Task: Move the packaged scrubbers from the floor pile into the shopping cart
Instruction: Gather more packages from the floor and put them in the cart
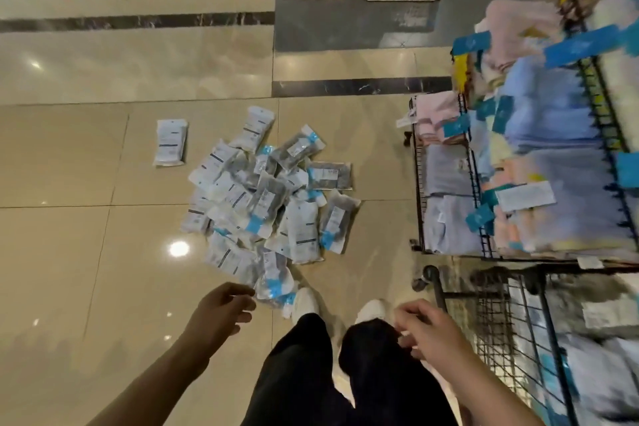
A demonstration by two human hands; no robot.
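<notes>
Dozens of packaged scrubbers (269,197) lie heaped mid-frame on the glossy floor (86,166), shopping cart (511,315) lower right, while left hand (221,308) and right hand (428,332) hang loosely curled, empty; slick packets underfoot could slip, or slide from a hasty armful.

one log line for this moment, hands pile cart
left hand: empty, above pile edge | right hand: empty, beside cart | scrubber pile: on floor | stray packet: left of pile
</notes>
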